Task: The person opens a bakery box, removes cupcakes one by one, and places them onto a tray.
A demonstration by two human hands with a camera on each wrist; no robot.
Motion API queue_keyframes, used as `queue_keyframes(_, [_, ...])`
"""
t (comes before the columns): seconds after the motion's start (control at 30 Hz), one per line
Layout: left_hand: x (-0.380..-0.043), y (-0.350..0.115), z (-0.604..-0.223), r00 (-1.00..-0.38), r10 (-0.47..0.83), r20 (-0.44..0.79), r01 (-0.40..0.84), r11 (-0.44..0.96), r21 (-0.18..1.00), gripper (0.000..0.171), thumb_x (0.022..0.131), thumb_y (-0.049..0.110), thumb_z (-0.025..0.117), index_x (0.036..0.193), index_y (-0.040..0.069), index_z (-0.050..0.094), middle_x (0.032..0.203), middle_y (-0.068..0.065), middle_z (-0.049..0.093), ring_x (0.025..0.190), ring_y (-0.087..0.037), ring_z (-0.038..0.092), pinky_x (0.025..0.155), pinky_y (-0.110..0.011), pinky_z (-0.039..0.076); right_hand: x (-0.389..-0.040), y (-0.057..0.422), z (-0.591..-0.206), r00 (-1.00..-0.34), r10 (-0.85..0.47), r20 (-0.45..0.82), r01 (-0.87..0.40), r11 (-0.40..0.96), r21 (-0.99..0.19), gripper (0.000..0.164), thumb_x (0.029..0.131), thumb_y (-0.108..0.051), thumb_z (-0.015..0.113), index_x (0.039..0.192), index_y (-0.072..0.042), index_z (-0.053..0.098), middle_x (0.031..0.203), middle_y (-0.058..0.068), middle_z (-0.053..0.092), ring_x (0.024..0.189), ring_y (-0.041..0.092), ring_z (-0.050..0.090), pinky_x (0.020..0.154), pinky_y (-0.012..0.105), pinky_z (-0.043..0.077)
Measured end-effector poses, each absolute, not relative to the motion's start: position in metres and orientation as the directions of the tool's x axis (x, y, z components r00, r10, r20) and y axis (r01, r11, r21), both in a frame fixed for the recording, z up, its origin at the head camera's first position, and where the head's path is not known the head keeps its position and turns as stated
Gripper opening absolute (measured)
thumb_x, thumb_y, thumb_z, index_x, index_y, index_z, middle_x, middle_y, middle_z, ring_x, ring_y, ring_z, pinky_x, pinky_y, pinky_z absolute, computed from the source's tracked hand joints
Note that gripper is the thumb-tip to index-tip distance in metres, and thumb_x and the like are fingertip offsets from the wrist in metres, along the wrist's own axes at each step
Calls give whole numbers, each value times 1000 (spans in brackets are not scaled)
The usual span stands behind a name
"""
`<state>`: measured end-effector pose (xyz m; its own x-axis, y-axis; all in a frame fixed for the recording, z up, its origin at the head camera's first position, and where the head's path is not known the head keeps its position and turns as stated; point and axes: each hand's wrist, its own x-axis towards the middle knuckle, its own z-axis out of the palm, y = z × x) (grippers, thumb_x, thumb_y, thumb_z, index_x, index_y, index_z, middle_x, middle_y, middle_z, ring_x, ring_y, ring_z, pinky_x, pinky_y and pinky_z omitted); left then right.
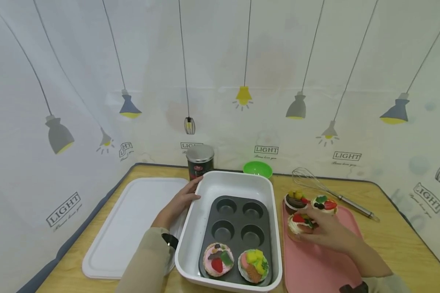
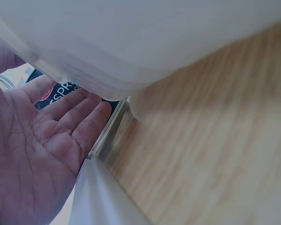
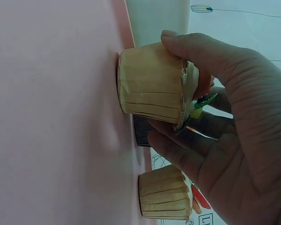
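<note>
My right hand pinches a cupcake in a pale pleated paper cup, thumb on one side and fingers on the other. White cream, a red strawberry and green leaf top it; its base is close to the pink tray. Behind it are a dark-cupped cupcake and another pale-cupped cupcake. My left hand rests at the left wall of the white tub, fingers extended. Inside lies a dark muffin tin, its two nearest cups holding a pink-topped cupcake and a fruit-topped cupcake.
A white lid lies left of the tub. Behind the tub stand a dark can with a silver top and a green bowl. A whisk lies beyond the pink tray. A printed curtain surrounds the wooden table.
</note>
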<state>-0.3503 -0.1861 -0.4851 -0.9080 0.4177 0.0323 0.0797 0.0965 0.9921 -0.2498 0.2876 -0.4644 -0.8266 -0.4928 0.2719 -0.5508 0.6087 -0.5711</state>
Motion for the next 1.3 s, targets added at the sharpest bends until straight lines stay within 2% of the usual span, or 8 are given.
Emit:
queue_keyframes(0.17, [-353, -187, -487, -890, 448, 81, 127, 74, 989, 71, 96, 5, 48, 161, 9, 20, 160, -22, 29, 139, -38, 38, 108, -50, 38, -252, 288, -467, -823, -515, 239, -533, 556, -638, 58, 84, -32, 83, 131, -10, 57, 135, 18, 56, 109, 9, 61, 81, 28, 57])
queue_keyframes(0.37, [-354, -188, -487, -887, 454, 87, 134, 73, 988, 72, 95, 5, 49, 161, 9, 19, 161, -22, 27, 139, -37, 38, 106, -43, 41, -253, 287, -471, -825, -526, 206, -488, 481, -728, 59, 86, -26, 81, 134, -6, 54, 138, 22, 51, 116, 9, 60, 85, 29, 56])
queue_keyframes(0.6, [-354, -187, -488, -883, 460, 93, 137, 62, 989, 72, 96, 4, 49, 161, 8, 18, 161, -22, 26, 140, -38, 37, 107, -45, 39, -255, 284, -482, -815, -519, 258, -511, 433, -743, 61, 87, -17, 80, 137, 3, 50, 137, 28, 50, 110, 12, 65, 81, 29, 58])
queue_keyframes(0.77, [-354, -187, -487, -890, 451, 70, 116, 76, 990, 71, 97, 7, 49, 161, 12, 19, 162, -19, 27, 141, -38, 36, 110, -51, 37, -257, 285, -488, -801, -492, 340, -574, 474, -667, 59, 84, -16, 83, 133, -2, 54, 129, 20, 59, 100, 7, 67, 72, 27, 58])
queue_keyframes(0.93, [-355, -188, -487, -881, 461, 103, 149, 65, 987, 71, 96, 6, 49, 161, 7, 18, 161, -23, 26, 140, -41, 36, 107, -49, 40, -257, 283, -488, -792, -482, 374, -598, 493, -632, 59, 83, -16, 84, 133, -4, 55, 124, 17, 62, 85, 4, 64, 62, 26, 54])
queue_keyframes(1.07, [-357, -189, -488, -878, 464, 118, 160, 52, 986, 72, 95, 4, 49, 160, 5, 18, 161, -24, 24, 141, -42, 34, 108, -49, 39, -258, 282, -490, -809, -449, 380, -582, 524, -621, 60, 81, -19, 85, 132, -5, 56, 120, 12, 65, 77, 3, 58, 62, 25, 51])
queue_keyframes(1.2, [-357, -189, -489, -882, 459, 108, 154, 63, 986, 71, 96, 4, 48, 160, 6, 18, 162, -23, 24, 142, -41, 33, 109, -48, 38, -259, 284, -496, -801, -438, 408, -595, 504, -627, 60, 80, -16, 86, 132, -6, 56, 120, 13, 66, 86, 2, 62, 67, 24, 53])
queue_keyframes(1.3, [-356, -189, -490, -881, 460, 107, 152, 61, 987, 71, 96, 4, 48, 160, 6, 18, 162, -23, 24, 142, -40, 34, 108, -48, 39, -259, 286, -500, -782, -446, 435, -615, 442, -653, 60, 80, -9, 85, 132, -5, 56, 126, 19, 62, 106, 2, 61, 75, 26, 57])
